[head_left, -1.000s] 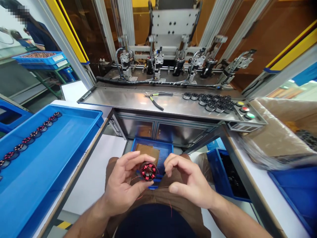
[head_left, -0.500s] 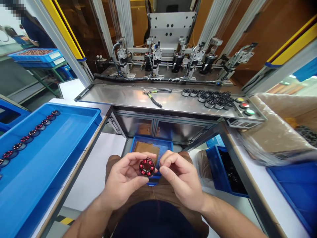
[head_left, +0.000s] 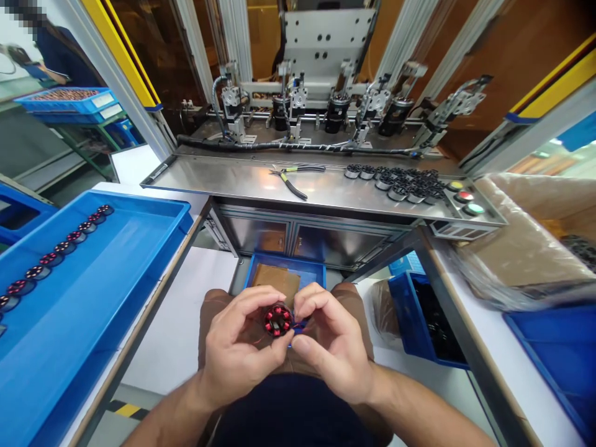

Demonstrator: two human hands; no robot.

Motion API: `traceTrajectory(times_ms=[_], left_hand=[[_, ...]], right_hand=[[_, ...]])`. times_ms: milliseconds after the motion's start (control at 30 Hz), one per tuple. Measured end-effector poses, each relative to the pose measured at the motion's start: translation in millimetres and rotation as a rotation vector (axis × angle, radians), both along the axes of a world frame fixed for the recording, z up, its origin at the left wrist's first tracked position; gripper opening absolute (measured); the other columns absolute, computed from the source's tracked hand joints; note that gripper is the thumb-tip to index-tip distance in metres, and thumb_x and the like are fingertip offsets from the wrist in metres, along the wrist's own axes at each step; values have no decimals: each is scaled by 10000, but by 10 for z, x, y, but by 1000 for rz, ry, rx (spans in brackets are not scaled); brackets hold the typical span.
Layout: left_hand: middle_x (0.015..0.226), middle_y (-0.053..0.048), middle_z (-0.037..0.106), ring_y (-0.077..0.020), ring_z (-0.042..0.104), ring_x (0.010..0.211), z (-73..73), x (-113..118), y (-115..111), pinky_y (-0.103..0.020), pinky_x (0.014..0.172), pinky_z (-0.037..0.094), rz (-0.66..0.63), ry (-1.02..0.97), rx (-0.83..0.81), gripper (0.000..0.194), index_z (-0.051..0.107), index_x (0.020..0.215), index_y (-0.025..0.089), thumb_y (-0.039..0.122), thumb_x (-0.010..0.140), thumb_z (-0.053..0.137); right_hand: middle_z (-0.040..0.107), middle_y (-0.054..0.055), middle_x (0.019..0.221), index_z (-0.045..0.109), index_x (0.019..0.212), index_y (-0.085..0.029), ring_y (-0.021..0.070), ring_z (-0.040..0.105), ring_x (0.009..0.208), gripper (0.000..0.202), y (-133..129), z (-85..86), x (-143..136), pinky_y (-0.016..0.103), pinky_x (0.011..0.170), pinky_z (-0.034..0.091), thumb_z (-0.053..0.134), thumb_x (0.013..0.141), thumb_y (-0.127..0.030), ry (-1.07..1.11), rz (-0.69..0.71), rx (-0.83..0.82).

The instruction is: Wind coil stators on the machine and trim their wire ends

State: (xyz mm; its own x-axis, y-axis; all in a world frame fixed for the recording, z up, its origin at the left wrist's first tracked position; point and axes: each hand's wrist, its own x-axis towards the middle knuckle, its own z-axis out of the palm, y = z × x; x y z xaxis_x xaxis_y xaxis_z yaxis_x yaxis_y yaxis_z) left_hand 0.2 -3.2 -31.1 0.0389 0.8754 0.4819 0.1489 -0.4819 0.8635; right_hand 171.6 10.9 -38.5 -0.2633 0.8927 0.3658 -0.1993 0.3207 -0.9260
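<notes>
A round motor stator (head_left: 278,321) with red copper windings in a dark ring is held between the thumb and fingers of my left hand (head_left: 242,338), over my lap. Its wound face is turned up towards me. A thin reddish wire trails from it below the left fingers. My right hand (head_left: 333,341) is close at the stator's right edge, with fingers curled and the thumb low beside it. Thin dark and reddish strands show between the stator and the right fingers. What those fingers grip is too small to make out.
A blue tray (head_left: 139,248) on the left holds a row of similar stators (head_left: 49,259). Ahead, cutting pliers (head_left: 293,180) and a cluster of black rings (head_left: 400,183) lie on the metal ledge beside buttons (head_left: 464,197). A lined carton (head_left: 526,230) and blue bins stand right.
The stator has turned and tilted in my left hand and moved slightly down. My right hand has come in closer to its edge. Wire strands now show between the hands.
</notes>
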Motion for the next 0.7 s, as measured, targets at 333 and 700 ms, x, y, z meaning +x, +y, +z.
traceTrajectory(times_ms=[333, 700], left_hand=[[1060, -78, 714, -219, 673, 1019, -14, -22, 6, -330, 875, 582, 21, 67, 119, 541, 652, 1163, 196, -15, 676, 754], [1070, -93, 713, -204, 686, 984, 16, -67, 3, -310, 862, 588, 42, 221, 208, 548, 657, 1158, 163, -29, 656, 764]], right_hand=[[496, -5, 859, 477, 867, -222, 125, 478, 789, 188, -116, -89, -207, 275, 745, 420, 432, 1037, -288, 180, -83, -284], [511, 57, 1148, 624, 939, -232, 194, 506, 1075, 120, 15, 73, -56, 376, 949, 416, 631, 892, -121, -141, -219, 226]])
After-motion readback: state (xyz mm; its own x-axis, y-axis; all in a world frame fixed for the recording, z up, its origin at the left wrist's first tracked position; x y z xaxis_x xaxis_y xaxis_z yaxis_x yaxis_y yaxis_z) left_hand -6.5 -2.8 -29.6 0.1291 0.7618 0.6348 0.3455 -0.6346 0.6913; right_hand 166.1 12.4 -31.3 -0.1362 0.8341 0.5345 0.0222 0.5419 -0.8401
